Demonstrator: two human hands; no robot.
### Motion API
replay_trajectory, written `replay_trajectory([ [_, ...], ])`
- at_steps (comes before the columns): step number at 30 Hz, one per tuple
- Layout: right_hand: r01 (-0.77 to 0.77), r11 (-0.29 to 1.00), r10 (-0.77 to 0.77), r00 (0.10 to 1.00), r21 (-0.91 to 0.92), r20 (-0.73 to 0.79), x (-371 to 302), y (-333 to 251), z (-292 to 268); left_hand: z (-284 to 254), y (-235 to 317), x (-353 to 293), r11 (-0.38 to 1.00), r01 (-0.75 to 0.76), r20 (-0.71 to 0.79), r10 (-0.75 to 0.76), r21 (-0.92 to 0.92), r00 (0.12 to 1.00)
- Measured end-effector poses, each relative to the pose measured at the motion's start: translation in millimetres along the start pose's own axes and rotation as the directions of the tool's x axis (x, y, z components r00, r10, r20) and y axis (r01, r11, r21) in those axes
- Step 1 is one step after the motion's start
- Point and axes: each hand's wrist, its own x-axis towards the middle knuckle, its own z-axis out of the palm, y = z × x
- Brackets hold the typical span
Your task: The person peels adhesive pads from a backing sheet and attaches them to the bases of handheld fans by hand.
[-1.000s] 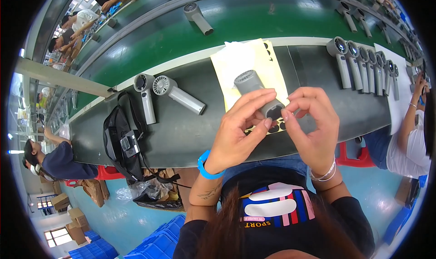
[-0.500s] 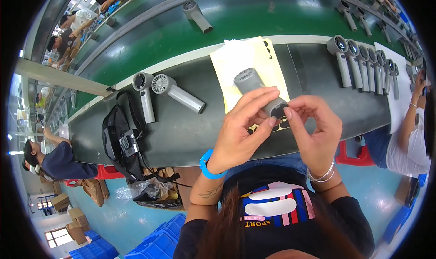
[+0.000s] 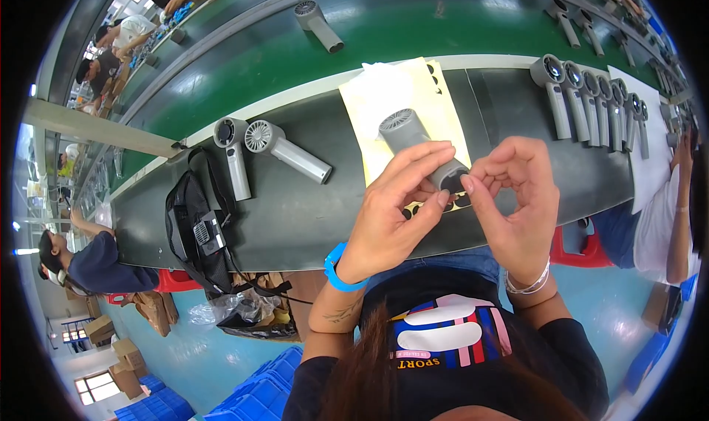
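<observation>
A grey handheld fan (image 3: 404,131) is in my left hand (image 3: 391,218), whose fingers and thumb wrap round its handle. The fan's grilled head points away from me, and the dark end of its handle faces my right hand (image 3: 521,214). There my right thumb and forefinger pinch together at the handle's edge; what lies between them is too small to make out. Under the fan is a yellow backing sheet (image 3: 358,114) with black round stickers (image 3: 433,77), partly hidden by my left hand. A crumpled white sheet (image 3: 388,85) rests on top of it.
Two grey fans (image 3: 284,146) lie left on the dark table (image 3: 369,247), beside a black bag (image 3: 188,214). Several fans (image 3: 557,100) stand in a row at right. Beyond runs a green conveyor (image 3: 244,70) carrying more fans. A co-worker (image 3: 657,221) sits at right.
My right hand's other fingers have lifted and curled while its thumb and forefinger stay at the handle's end. My left hand and the fan have hardly moved. The co-worker's arm at right has shifted.
</observation>
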Motion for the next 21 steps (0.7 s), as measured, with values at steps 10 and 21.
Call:
replay_trajectory([
  [10,-0.008,0.996,0.013,0.998,-0.085,0.054,0,-5,-3,0,-1,0,1.000,-0.007,0.019,0.007,0.021,1.000],
  [21,0.059,0.966,-0.037,0.995,-0.252,0.090,3,-15,-7,3,2,2,0.997,-0.019,0.031,0.016,0.077,0.999],
])
